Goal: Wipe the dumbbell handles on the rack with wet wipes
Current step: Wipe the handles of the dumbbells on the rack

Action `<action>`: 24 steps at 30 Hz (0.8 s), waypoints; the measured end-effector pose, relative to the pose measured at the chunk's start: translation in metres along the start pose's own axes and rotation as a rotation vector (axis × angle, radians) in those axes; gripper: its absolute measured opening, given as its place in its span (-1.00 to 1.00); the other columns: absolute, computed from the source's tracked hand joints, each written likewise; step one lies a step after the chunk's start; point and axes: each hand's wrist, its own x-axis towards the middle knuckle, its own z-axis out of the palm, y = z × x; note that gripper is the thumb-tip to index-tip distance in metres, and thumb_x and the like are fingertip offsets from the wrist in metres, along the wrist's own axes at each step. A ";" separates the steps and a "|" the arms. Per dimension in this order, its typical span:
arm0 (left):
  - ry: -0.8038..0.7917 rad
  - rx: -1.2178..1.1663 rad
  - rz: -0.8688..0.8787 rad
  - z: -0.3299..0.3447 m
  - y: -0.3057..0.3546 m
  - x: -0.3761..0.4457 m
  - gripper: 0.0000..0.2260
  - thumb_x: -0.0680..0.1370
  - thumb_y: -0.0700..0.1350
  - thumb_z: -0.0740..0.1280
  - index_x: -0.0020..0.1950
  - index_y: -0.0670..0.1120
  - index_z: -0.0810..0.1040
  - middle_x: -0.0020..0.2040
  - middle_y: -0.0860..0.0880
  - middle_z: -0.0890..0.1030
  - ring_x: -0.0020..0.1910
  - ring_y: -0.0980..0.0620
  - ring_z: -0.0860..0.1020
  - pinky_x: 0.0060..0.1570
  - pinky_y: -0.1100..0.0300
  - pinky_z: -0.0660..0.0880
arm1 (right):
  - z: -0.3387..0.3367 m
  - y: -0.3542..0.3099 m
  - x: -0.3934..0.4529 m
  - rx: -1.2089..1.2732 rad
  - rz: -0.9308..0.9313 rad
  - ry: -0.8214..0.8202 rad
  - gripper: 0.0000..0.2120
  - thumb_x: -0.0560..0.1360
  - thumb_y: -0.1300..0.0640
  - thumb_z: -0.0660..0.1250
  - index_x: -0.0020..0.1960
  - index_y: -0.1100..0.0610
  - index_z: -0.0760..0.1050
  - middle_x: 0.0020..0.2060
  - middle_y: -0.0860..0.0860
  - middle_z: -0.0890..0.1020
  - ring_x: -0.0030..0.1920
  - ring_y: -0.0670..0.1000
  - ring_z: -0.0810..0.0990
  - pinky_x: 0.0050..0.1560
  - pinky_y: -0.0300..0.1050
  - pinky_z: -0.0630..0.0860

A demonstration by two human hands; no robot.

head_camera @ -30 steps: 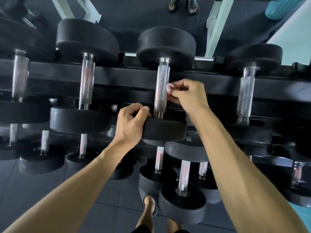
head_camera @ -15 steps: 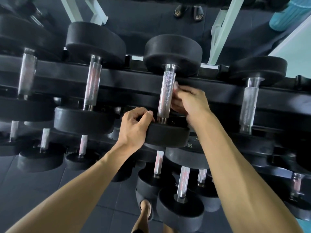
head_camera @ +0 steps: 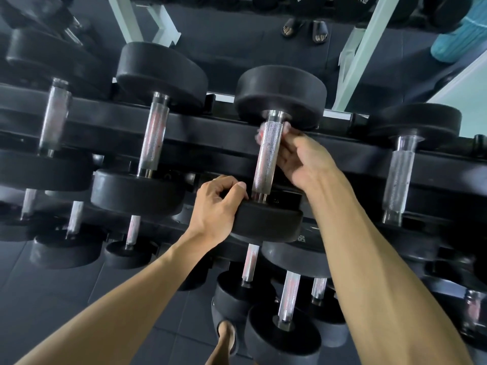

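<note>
A black dumbbell lies across the top rails of the rack (head_camera: 200, 133), its knurled steel handle (head_camera: 266, 164) pointing away from me. My right hand (head_camera: 303, 159) reaches under and round the upper part of that handle. A bit of whitish-pink wet wipe (head_camera: 260, 134) shows at the handle's left side, held against the steel by my fingers. My left hand (head_camera: 218, 209) grips the rim of the dumbbell's near head (head_camera: 268, 222).
Other dumbbells lie on the top rails to the left (head_camera: 152, 143) and right (head_camera: 398, 177). Smaller dumbbells (head_camera: 287, 301) fill the lower tier. My foot (head_camera: 226, 338) stands on the dark floor mat. Another person's sandalled feet (head_camera: 305, 29) show beyond the rack.
My right hand has slid up the handle from its middle toward the far head, fingers wrapping under it with the wipe. My left hand stays on the near head. The view has shifted down.
</note>
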 end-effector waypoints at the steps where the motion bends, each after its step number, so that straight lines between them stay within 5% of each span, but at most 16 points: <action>1: 0.000 -0.001 0.002 0.000 0.000 0.000 -0.61 0.37 0.14 0.21 -0.37 -0.18 0.53 -0.31 -0.12 0.53 -0.32 0.12 0.45 -0.27 0.18 0.36 | 0.005 -0.004 0.004 0.007 -0.003 -0.004 -0.81 0.65 0.22 0.23 0.16 0.27 0.56 -0.09 0.19 0.73 -0.13 0.12 0.74 -0.17 -0.10 0.67; 4: -0.001 0.004 0.008 -0.001 0.000 0.001 -0.60 0.37 0.14 0.21 -0.37 -0.18 0.54 -0.30 -0.12 0.53 -0.32 0.13 0.45 -0.28 0.20 0.36 | -0.005 0.003 -0.007 -0.190 0.049 -0.052 -0.80 0.66 0.29 0.13 0.10 0.20 0.53 -0.16 0.13 0.74 -0.17 0.04 0.74 -0.14 -0.12 0.65; 8: 0.005 0.011 -0.001 -0.001 0.000 0.000 -0.62 0.38 0.13 0.21 -0.37 -0.17 0.53 -0.30 -0.13 0.53 -0.31 0.09 0.46 -0.26 0.09 0.37 | -0.028 0.024 -0.026 -0.545 0.104 -0.097 -0.87 0.58 0.37 0.25 -0.03 0.25 0.56 0.13 0.40 0.61 0.13 0.39 0.62 0.19 0.20 0.57; 13: -0.001 0.002 -0.024 -0.001 0.001 0.001 -0.66 0.37 0.13 0.21 -0.40 -0.11 0.52 -0.35 -0.04 0.51 -0.33 0.12 0.45 -0.28 0.13 0.37 | -0.015 0.006 -0.009 -0.414 0.004 -0.092 -0.78 0.63 0.35 0.19 -0.08 0.14 0.52 -0.07 0.17 0.73 -0.15 0.13 0.73 -0.17 -0.15 0.62; 15: 0.008 0.012 -0.021 -0.001 0.000 0.001 -0.65 0.37 0.14 0.21 -0.39 -0.12 0.53 -0.33 -0.06 0.53 -0.33 0.13 0.46 -0.27 0.18 0.37 | -0.023 0.011 -0.017 -0.635 0.036 -0.149 -0.68 0.57 0.45 0.16 -0.20 0.11 0.48 -0.33 0.11 0.63 -0.44 0.01 0.52 -0.46 -0.30 0.40; 18: 0.019 0.029 -0.003 -0.001 0.000 0.001 -0.64 0.38 0.14 0.20 -0.38 -0.13 0.54 -0.32 -0.07 0.54 -0.32 0.15 0.46 -0.26 0.21 0.36 | -0.030 0.014 -0.025 -0.947 0.052 -0.170 -0.61 0.45 0.55 0.09 -0.29 0.13 0.47 -0.47 0.09 0.39 -0.46 -0.02 0.24 -0.52 -0.28 0.15; 22: 0.019 0.046 -0.016 0.000 0.000 0.001 -0.66 0.41 0.10 0.21 -0.37 -0.13 0.54 -0.32 -0.09 0.53 -0.32 0.12 0.46 -0.24 0.13 0.36 | -0.017 0.002 -0.011 -0.624 0.001 -0.080 -0.68 0.53 0.50 0.18 -0.19 0.13 0.50 -0.21 0.15 0.70 -0.23 0.10 0.69 -0.18 -0.15 0.60; 24: 0.023 0.053 -0.016 -0.001 0.001 0.001 -0.67 0.41 0.10 0.21 -0.37 -0.12 0.54 -0.32 -0.09 0.54 -0.32 0.11 0.46 -0.23 0.10 0.37 | -0.018 0.010 -0.012 -0.679 -0.026 -0.081 -0.69 0.54 0.46 0.19 -0.18 0.10 0.50 -0.31 0.04 0.69 -0.32 0.01 0.66 -0.34 -0.25 0.55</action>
